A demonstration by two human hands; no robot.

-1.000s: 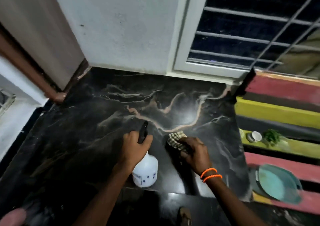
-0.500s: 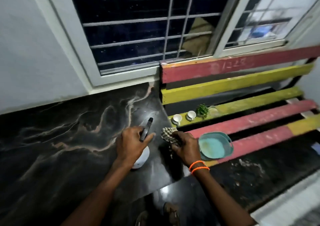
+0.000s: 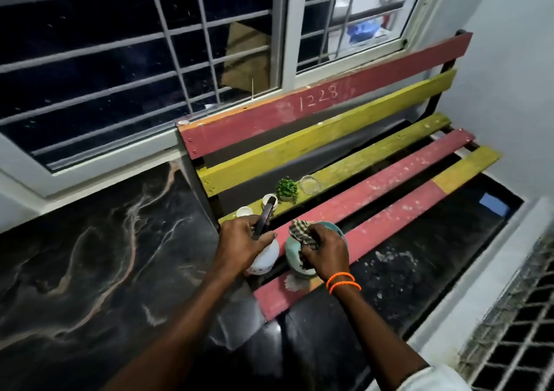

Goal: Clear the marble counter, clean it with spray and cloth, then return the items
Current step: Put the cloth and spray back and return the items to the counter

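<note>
My left hand (image 3: 243,245) grips a white spray bottle (image 3: 263,260) with a dark trigger, held over the left end of the bench. My right hand (image 3: 326,251) holds a checked cloth (image 3: 302,232) above a teal plate (image 3: 292,251) lying on the bench slats. The black marble counter (image 3: 99,258) with pale veins lies bare to the left. On a yellow slat stand two small white cups (image 3: 244,211), a small green plant (image 3: 286,189) and a glass dish (image 3: 310,184).
The red and yellow slatted bench (image 3: 389,181) stands right of the counter, under a barred window (image 3: 120,61). A white wall (image 3: 509,91) closes the right side. A metal grille (image 3: 515,330) is at the lower right.
Both hands, with bottle and cloth, moved right from the marble counter to over the bench. The view swung right with them.
</note>
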